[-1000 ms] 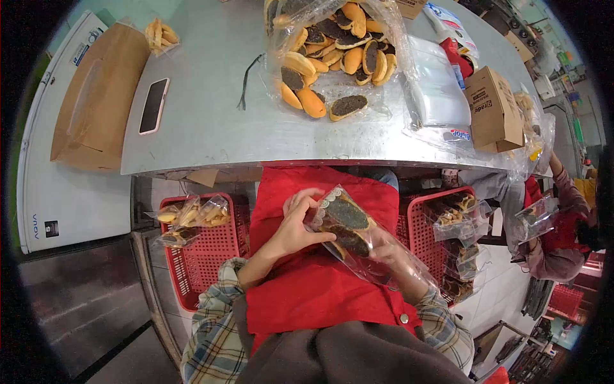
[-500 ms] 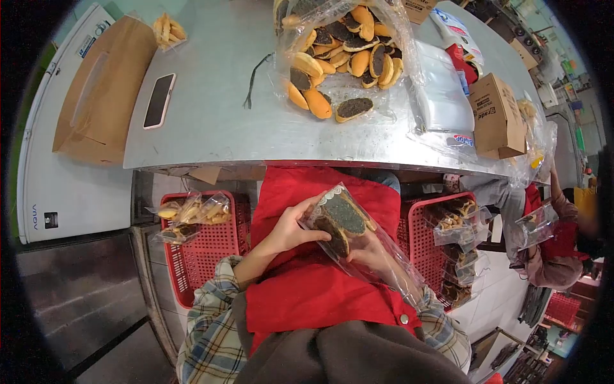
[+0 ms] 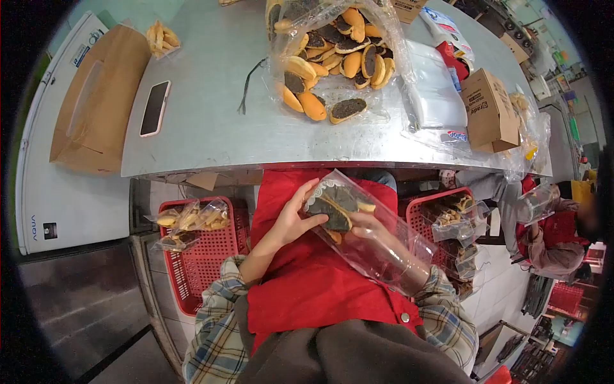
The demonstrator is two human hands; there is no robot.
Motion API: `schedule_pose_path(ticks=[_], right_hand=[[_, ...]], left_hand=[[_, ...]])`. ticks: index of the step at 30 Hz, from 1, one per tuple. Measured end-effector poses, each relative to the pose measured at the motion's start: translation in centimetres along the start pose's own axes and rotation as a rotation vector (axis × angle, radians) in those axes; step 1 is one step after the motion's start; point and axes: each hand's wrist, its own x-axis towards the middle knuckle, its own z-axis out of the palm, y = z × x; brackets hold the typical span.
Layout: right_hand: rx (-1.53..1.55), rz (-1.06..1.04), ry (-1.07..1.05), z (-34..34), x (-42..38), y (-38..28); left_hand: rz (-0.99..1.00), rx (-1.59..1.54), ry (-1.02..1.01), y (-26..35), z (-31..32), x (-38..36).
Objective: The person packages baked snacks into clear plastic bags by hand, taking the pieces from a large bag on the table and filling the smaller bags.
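Observation:
My left hand (image 3: 291, 221) grips the closed, lace-printed end of a clear plastic bag (image 3: 400, 253) from outside, over my red apron. Inside that bag, my right hand (image 3: 374, 235) is pushed in past the wrist, fingers closed round bread slices (image 3: 334, 208) with a dark crumb topping. The slices lie against the bag's far end, partly covered by my fingers. On the table, a large open plastic bag (image 3: 400, 61) holds many similar topped bread pieces, and one slice (image 3: 348, 110) lies at its mouth.
A metal table (image 3: 198, 137) spans the front, bearing a phone (image 3: 155, 109), a brown paper bag (image 3: 102, 99), a stack of clear bags (image 3: 438, 96) and a cardboard box (image 3: 491, 112). Red baskets (image 3: 201, 275) with bagged bread flank me. Another person (image 3: 553, 230) holds a bag at right.
My right hand has pushed the bread slices farther toward the bag's closed end, and the bag now reaches farther over my right forearm. My left hand still holds the end. The view shifted slightly.

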Motion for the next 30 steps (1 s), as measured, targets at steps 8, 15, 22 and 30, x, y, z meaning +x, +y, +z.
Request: schedule_pose_path(ticks=[8, 15, 22, 30], right_hand=[[0.327, -0.14, 0.068, 1.9, 0.9, 3.4], [0.217, 0.0, -0.243, 3.2, 2.0, 0.8], [0.699, 0.188, -0.347, 3.9, 5.0, 2.6], [0.533, 0.273, -0.399, 5.8, 8.3, 0.1]], left_hand=[[-0.048, -0.018, -0.015, 0.4, -0.9, -2.8], [0.117, -0.059, -0.053, 3.4, -3.7, -3.2], [0.071, -0.112, 0.019, 1.1, -5.1, -6.0], [0.059, -0.217, 0.072, 0.2, -8.1, -7.6]])
